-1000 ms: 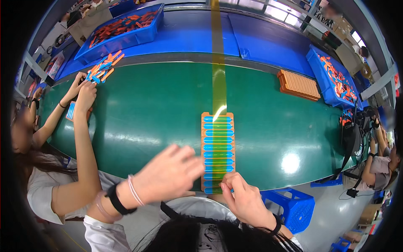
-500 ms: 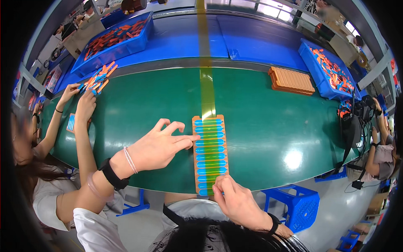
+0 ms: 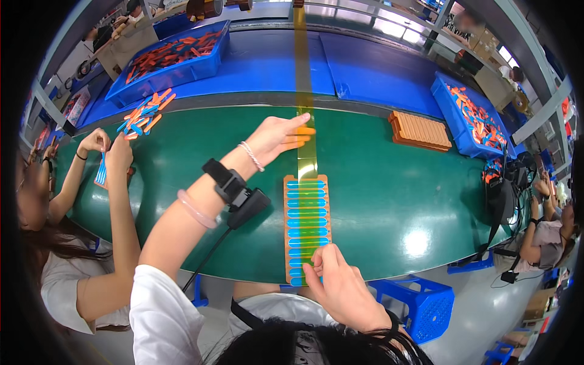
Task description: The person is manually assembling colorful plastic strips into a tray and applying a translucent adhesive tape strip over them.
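Observation:
An orange-brown grooved tray [image 3: 287, 213] lies lengthwise before me, with several blue, round-ended strips [image 3: 294, 232] set across it. Clear yellow tape [image 3: 307, 164] runs down over the strips from the far side of the bench. My left hand [image 3: 281, 139] is at the tape beyond the tray: its thumb shows in front, and its straight fingers show tinted through the tape from behind. My right hand [image 3: 340, 286] is closed, fingers curled at the tray's near right edge beside the tape; what its fingertips grip is hidden.
A stack of orange-brown trays [image 3: 420, 131] stands at the right, near a blue bin [image 3: 447, 112] of orange pieces. Another blue bin [image 3: 176, 76] is at the far left. A co-worker's hands [image 3: 115, 152] handle blue strips there. A blue stool [image 3: 420, 307] stands below the bench.
My left hand has moved from the tray's left edge up and away to the tape, which now passes between thumb and fingers. My right hand stays at the tray's near end.

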A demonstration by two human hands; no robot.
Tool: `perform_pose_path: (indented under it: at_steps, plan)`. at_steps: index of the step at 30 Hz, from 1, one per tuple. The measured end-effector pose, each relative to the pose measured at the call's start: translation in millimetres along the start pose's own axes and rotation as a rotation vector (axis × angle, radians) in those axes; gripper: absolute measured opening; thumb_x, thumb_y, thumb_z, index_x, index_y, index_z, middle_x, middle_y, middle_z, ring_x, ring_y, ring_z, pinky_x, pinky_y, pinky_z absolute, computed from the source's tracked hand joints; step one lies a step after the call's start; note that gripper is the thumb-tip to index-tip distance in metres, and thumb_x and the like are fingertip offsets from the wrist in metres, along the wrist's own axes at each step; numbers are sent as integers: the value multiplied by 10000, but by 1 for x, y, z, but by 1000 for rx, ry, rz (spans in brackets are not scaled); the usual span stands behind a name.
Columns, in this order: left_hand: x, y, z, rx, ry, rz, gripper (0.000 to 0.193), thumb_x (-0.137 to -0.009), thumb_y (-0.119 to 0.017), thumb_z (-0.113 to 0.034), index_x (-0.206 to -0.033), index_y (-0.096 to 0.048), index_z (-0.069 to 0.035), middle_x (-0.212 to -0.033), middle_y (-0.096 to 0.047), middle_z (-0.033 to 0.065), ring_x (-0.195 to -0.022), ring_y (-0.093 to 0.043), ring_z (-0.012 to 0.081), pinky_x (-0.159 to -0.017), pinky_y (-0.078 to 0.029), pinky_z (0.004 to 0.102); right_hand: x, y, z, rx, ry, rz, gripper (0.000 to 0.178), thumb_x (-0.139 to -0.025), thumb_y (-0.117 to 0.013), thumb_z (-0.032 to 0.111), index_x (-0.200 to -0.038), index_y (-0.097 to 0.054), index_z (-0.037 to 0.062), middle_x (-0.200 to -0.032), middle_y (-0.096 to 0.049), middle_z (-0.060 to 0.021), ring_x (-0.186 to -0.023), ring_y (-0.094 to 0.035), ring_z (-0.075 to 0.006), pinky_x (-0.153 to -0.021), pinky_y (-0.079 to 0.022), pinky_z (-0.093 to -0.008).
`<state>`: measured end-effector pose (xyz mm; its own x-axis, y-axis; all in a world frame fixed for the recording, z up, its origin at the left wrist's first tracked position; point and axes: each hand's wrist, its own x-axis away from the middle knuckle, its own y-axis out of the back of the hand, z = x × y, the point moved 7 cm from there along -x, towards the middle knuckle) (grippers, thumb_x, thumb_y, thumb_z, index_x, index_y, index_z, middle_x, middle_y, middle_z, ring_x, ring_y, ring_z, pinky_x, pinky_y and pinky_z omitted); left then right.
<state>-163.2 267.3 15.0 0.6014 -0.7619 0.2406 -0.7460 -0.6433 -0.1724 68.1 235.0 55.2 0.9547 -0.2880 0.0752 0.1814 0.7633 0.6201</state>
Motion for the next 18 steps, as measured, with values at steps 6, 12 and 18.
perform_pose_path:
  at_steps: [6,12,18]
  plan:
    - [2,-17,-6,-198,-250,-14,279,-846,-475,-179,-953,-544,69,-895,-616,102,-832,-550,104,-774,-428,237,-13,5,-4,34,-134,67,197,-808,-500,106,-861,-334,14,-772,-477,-159,-681,-590,-291,-557,-449,-396]
    - [3,-13,2,-299,-299,-76,239,-846,-473,-153,-910,-558,60,-847,-629,85,-769,-555,72,-713,-438,217,-64,19,-4,184,-17,-71,200,-795,-469,136,-853,-335,1,-796,-463,-207,-723,-510,-372,-632,-400,-441]
    - [12,-22,9,-528,-209,-115,204,-831,-486,-124,-842,-552,69,-804,-629,92,-727,-566,77,-648,-450,208,-137,43,-9,265,-38,-213,211,-776,-432,142,-862,-359,-36,-884,-468,-241,-841,-482,-400,-706,-383,-444]
